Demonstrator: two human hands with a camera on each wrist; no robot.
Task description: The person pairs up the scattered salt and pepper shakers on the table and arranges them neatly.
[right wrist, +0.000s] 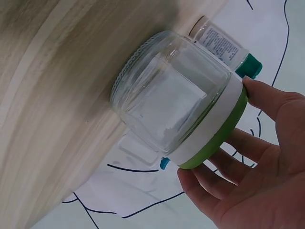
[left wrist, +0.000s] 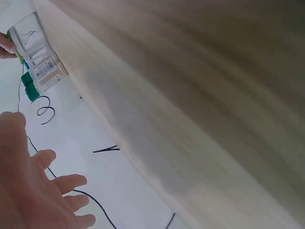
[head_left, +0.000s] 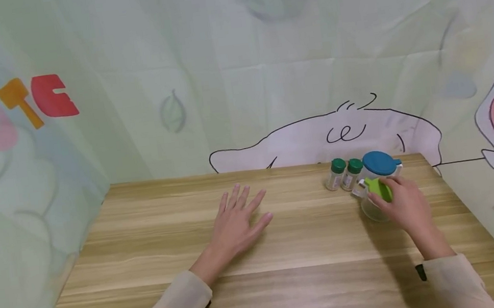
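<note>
My right hand [head_left: 403,204] holds a clear glass jar [right wrist: 167,90] by its green lid [right wrist: 219,131], with thumb and fingers set around the lid's edge. The jar stands at the right of the wooden table, and its base appears to rest on the tabletop. A white band runs just under the green top. My left hand [head_left: 236,227] is held palm down over the middle of the table, fingers spread, holding nothing. In the left wrist view the left hand [left wrist: 33,181] shows its spread fingers, apart from any object.
Behind the jar stands a container with a blue lid [head_left: 379,163], partly hidden. Left of it are two small bottles with green caps, one left [head_left: 335,175] and one right [head_left: 351,174]. A printed curtain [head_left: 231,104] borders the wooden table [head_left: 156,247] at back and sides.
</note>
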